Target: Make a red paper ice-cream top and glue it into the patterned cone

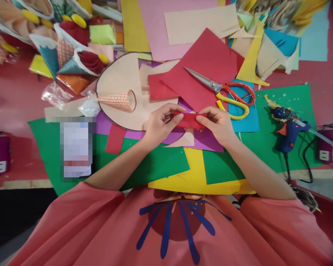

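Strip of red material (189,120) is stretching between the left hand (161,120) and right hand (218,121), each pinching one end, seemingly to keep it level over the purple sheet (209,139); scissors (217,87) are lying just beyond, partly on the red sheet (202,61), presumably within easy reach.

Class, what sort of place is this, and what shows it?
Likely a craft workspace: scissors lie partly on a red sheet, a glue gun is at the right, patterned cones at the upper left.
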Motion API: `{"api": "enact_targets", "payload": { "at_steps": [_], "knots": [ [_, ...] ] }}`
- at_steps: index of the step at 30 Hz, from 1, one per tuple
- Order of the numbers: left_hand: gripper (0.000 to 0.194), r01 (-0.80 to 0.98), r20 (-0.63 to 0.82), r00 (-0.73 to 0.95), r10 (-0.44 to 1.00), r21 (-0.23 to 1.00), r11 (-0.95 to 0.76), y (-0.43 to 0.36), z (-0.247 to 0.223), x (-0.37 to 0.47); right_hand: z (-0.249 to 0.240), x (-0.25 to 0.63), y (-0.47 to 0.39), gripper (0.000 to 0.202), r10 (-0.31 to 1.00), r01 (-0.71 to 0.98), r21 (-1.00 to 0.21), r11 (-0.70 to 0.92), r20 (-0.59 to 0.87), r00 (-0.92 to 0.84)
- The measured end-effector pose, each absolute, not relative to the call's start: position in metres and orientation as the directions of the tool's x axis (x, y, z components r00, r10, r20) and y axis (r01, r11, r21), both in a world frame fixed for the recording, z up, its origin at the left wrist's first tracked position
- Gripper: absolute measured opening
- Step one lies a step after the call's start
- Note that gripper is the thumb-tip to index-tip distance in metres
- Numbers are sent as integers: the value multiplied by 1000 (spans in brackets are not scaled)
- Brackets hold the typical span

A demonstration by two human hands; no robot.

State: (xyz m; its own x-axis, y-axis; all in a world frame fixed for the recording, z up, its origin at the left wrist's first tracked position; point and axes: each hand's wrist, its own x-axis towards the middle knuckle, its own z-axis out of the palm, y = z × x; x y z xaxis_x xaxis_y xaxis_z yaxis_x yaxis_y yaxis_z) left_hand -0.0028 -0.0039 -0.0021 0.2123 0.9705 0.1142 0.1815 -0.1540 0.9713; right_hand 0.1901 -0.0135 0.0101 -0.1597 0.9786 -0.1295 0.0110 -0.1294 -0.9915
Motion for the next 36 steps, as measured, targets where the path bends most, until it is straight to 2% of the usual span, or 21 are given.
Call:
{"api": "enact_targets", "payload": {
  "at_steps": [8,14,21,36],
  "knots": [
    [21,171,99,208,973,976,-136,-4,-3,-3,9,190,-13,35,978,2,-991,-134,-132,-159],
    [33,185,83,177,981,976,-116,-5,-4,-3,9,190,-13,35,977,-26,-989,-145,-139,-160],
    [14,171,181,204,962,961,-217,-4,0,-2,11,190,-13,34,978,-33,-987,-154,-148,-148],
    [17,250,173,132,976,947,-201,-4,2,-4,14,191,-13,30,983,-42,-992,-120,-113,-142]
  ]
}}
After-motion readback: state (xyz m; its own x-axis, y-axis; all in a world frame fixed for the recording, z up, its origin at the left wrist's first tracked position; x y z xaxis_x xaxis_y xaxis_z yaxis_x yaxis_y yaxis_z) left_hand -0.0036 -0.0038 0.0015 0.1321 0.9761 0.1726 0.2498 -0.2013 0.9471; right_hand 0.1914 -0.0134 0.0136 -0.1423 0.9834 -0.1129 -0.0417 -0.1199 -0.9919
